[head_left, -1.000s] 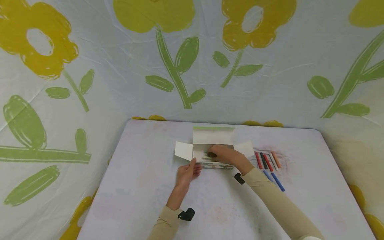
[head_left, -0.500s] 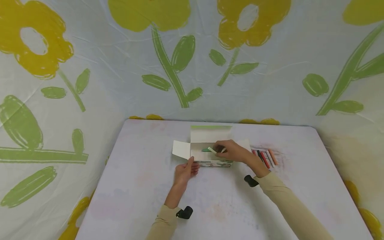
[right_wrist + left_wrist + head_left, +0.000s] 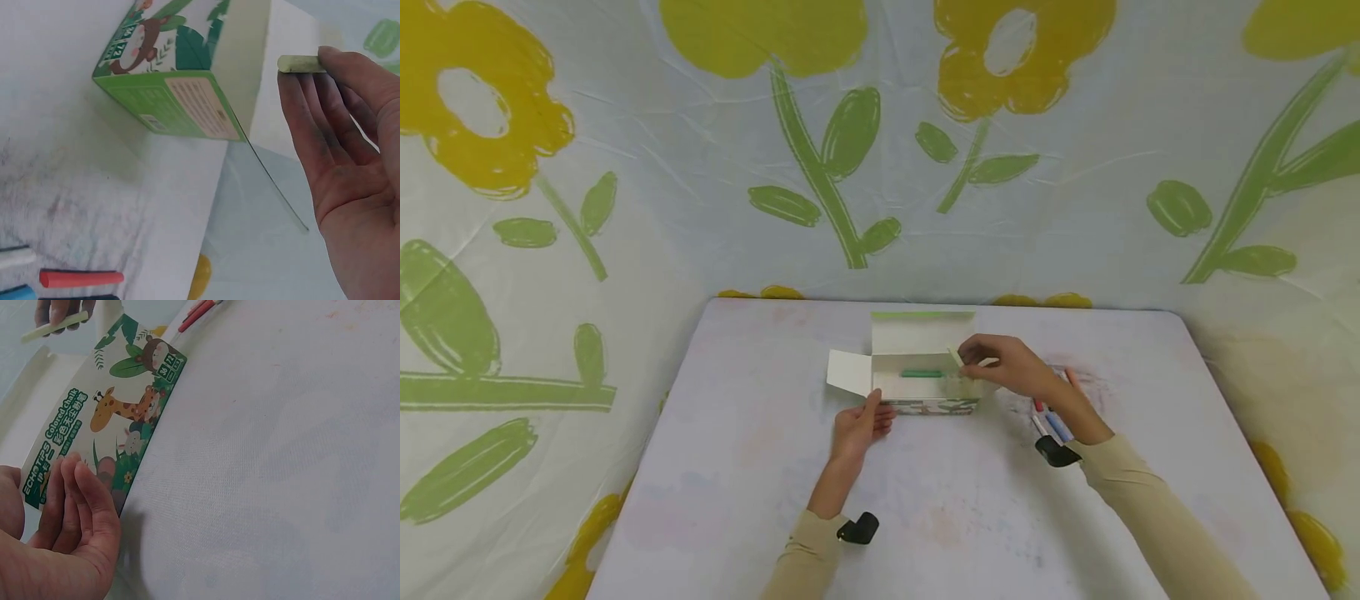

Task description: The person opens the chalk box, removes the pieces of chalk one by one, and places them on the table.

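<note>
An opened cardboard chalk box (image 3: 928, 407), printed with animals and "Colored chalk", stands on the table. My left hand (image 3: 853, 431) holds its front wall near the left corner, thumb over the top edge and fingers against the printed side (image 3: 128, 412). Above the box's right end, my right hand (image 3: 1011, 365) pinches a pale yellow-green chalk stick (image 3: 300, 64) between thumb and fingertips. Green chalk (image 3: 921, 373) lies inside the box toward the back.
The box's lid (image 3: 922, 332) stands up at the back, and its left flap (image 3: 850, 372) sticks outward. Right of the box lie several chalks, among them an orange one (image 3: 1073, 379), a blue one (image 3: 1058, 427) and a red one (image 3: 81, 279), partly behind my right arm.
My right hand has come up out of the box and moved right, bringing the pale chalk with it. The left hand has kept its hold on the box.
</note>
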A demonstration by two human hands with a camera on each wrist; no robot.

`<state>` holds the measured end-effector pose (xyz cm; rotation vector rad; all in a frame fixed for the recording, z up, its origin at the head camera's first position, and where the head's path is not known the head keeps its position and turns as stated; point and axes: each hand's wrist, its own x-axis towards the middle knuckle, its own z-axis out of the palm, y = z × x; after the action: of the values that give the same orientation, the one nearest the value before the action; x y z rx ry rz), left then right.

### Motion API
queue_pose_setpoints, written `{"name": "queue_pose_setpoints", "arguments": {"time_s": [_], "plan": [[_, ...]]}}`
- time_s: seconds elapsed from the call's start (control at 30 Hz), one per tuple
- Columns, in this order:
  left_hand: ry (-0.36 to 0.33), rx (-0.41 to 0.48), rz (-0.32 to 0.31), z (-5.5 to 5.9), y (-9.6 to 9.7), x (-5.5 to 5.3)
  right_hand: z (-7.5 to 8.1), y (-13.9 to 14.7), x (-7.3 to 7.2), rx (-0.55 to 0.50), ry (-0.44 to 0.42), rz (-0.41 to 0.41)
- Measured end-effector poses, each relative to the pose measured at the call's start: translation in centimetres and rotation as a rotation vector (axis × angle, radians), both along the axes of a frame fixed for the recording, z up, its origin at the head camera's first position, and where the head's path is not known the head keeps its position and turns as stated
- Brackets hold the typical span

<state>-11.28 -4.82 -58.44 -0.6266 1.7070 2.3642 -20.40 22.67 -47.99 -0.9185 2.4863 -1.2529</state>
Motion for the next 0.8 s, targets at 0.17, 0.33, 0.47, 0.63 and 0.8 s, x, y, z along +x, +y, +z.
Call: {"name": "queue_pose_setpoints", "arguments": {"time_s": [0.17, 0.33, 0.47, 0.63, 0.8], "plan": [[-0.004, 0.007, -0.005, 0.0, -0.1, -0.1, 1.3, 1.5, 0.3, -0.034, -0.027, -0.037], [0.006, 0.005, -0.011, 0.1, -0.2, 0.0, 2.2, 3.0, 0.5, -0.056, -0.064, -0.072], [0.015, 0.004, -0.015, 0.1, -0.3, 0.0, 2.6, 4.4, 0.8, -0.062, -0.063, -0.099], [0.014, 0.006, -0.017, 0.0, -0.3, 0.0, 2.7, 6.4, 1.7, -0.04, -0.083, -0.179], [0.014, -0.001, -0.025, -0.2, -0.2, 0.0, 2.3, 8.5, 2.7, -0.007, -0.083, -0.243]]}}
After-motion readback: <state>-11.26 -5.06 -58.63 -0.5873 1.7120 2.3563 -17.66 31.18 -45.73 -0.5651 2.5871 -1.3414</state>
